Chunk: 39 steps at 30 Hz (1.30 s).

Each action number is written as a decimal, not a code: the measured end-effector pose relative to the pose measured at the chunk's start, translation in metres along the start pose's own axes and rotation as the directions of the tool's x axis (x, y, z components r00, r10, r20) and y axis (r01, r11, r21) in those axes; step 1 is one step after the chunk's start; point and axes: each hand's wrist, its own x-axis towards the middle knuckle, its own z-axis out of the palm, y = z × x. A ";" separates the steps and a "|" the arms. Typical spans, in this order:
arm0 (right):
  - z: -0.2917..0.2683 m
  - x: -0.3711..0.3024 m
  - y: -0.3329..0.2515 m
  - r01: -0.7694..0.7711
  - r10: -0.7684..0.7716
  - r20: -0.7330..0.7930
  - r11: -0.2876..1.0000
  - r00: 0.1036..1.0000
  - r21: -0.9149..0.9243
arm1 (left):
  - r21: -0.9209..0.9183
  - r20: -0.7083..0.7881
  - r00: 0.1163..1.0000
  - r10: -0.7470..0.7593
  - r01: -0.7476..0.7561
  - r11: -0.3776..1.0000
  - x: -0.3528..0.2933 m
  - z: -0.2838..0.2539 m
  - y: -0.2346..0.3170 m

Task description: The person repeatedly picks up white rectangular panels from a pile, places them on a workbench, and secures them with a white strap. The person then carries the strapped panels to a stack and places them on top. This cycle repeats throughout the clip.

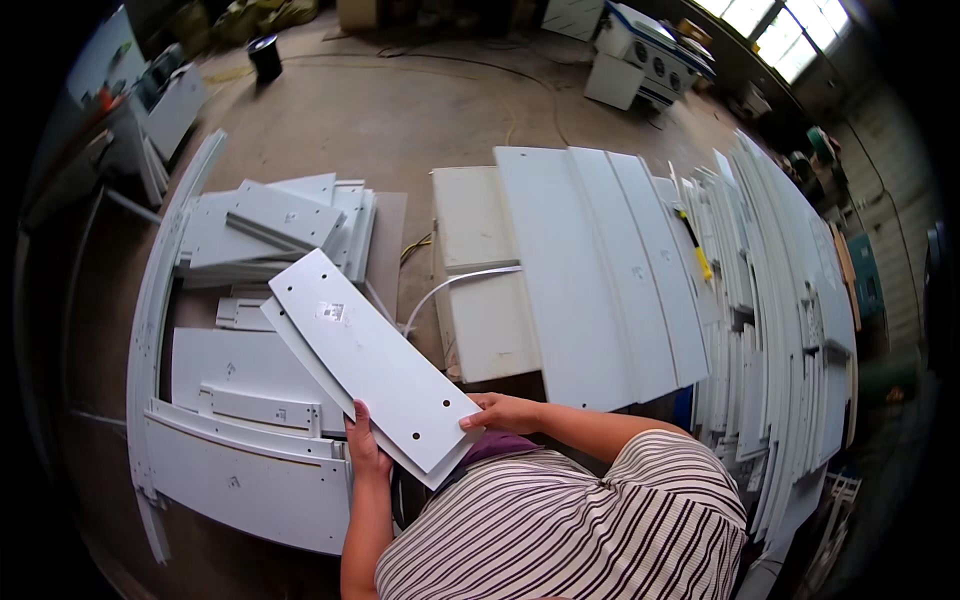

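Two white panels lie one over the other, slightly fanned, held at a slant in front of my body. The upper panel (375,345) has several dark round holes near its ends and a small printed label near its far end. Beneath it, the edge of the lower panel (300,345) shows along the left side. My left hand (366,445) grips the panels' left edge, thumb up beside the upper one. At the near right corner, my right hand (490,411) pinches the edge with its thumb on top. Fingers under the panels are hidden.
On the left, stacked white boards (250,365) lie beside a long upright strip (165,330). Wide white panels (590,280) rest on cream boxes (485,320) to the right. Beyond them are a yellow-handled hammer (695,245) and tightly packed boards (765,350). A machine (650,55) stands farther back.
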 end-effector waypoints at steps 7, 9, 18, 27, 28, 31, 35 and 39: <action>-0.029 -0.106 0.036 0.433 -0.370 -0.231 0.696 0.900 0.572 | 0.277 0.093 0.989 0.113 -0.134 0.951 -0.021 0.069 -0.036; -0.054 -0.139 0.039 0.555 -0.412 -0.375 0.668 0.830 0.495 | 0.432 0.036 0.990 0.136 -0.138 0.891 -0.018 0.071 -0.039; -0.161 -0.195 0.073 0.683 -0.400 -0.581 0.596 0.708 0.422 | 0.608 0.171 0.981 0.090 -0.177 0.774 0.004 0.148 -0.089; -0.183 -0.295 0.055 0.150 -0.066 -0.754 0.988 0.653 0.044 | 0.764 0.160 0.984 0.079 -0.175 0.621 0.058 0.211 -0.207; -0.187 -0.311 0.060 0.124 -0.087 -0.766 0.992 0.637 -0.009 | 0.776 0.151 0.988 0.034 -0.140 0.615 0.065 0.212 -0.212; -0.215 -0.340 0.094 0.198 -0.139 -0.735 0.980 0.663 -0.007 | 0.787 0.149 0.988 -0.031 -0.100 0.609 0.085 0.209 -0.229; -0.232 -0.354 0.124 0.108 -0.127 -0.737 0.991 0.664 -0.074 | 0.768 0.238 0.971 0.011 -0.195 0.610 0.100 0.227 -0.256; -0.231 -0.355 0.134 0.096 -0.161 -0.714 0.987 0.681 -0.130 | 0.830 0.165 0.986 -0.002 -0.138 0.540 0.120 0.225 -0.260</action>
